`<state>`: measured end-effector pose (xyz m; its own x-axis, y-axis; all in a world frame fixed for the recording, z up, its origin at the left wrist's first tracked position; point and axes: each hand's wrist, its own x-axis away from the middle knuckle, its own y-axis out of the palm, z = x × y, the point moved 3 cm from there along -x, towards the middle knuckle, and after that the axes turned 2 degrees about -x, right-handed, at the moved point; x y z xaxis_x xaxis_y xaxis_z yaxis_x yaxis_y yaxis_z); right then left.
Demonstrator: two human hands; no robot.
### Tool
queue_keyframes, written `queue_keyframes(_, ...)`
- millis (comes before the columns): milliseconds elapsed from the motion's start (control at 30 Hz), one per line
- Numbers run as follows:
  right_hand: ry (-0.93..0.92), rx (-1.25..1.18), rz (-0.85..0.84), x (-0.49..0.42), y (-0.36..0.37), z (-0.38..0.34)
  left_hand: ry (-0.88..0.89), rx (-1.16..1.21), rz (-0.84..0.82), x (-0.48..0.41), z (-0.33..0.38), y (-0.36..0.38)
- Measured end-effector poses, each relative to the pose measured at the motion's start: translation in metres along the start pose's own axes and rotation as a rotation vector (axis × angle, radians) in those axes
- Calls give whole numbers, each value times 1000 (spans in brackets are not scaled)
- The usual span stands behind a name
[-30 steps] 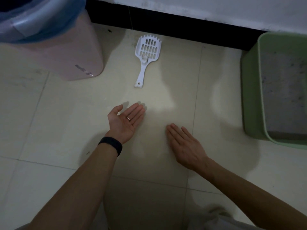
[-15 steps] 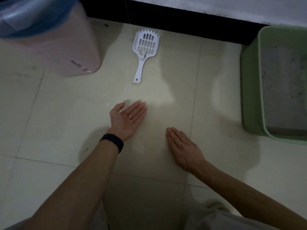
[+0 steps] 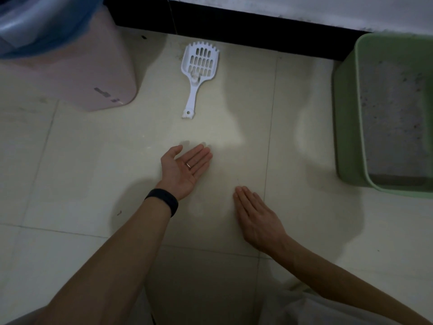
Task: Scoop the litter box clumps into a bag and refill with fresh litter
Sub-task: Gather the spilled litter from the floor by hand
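My right hand (image 3: 257, 219) has drawn back a little toward me, my left hand (image 3: 185, 170) has edged slightly right, and my view has tipped down a touch.

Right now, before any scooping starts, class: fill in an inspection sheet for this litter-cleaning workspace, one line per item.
Surface: pale tiled floor, a few dark specks.
Job's things: white litter scoop flat on the floor, untouched; green litter box at right, grey litter inside; pink bin lined with a blue bag at left.
Clutter: nothing seen.
Hands: left hand palm up, right hand palm down, both open and empty.
Cables: nothing seen.
Surroundings: dark baseboard below a white wall.
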<state>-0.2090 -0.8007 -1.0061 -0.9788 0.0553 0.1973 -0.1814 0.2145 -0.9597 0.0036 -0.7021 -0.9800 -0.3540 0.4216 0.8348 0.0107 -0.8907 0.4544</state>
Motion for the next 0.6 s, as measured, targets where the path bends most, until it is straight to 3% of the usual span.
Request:
queue_keyframes(67,2,-38,-49,-5,-5,3,-22,-26,-1,-1,-8,2)
queue_keyframes(133,87,-225,-42,-10,-21,6,-50,-62,-2,-1,-17,3)
queue_keyframes(200,289,-548,-16,-16,-44,15,-71,-88,-5,0,-26,5)
queue_keyframes(300,731,-1163,29,-29,-68,34,-88,-113,-8,2,-36,9)
queue_keyframes(400,942,-1693,119,-41,-82,43,-93,-125,5,1,-41,12)
queue_keyframes(500,921,-1776,106,-52,-95,41,-96,-142,14,-1,-46,17)
queue_keyframes(600,799,-1503,135,-64,-103,36,-90,-145,14,-4,-50,27)
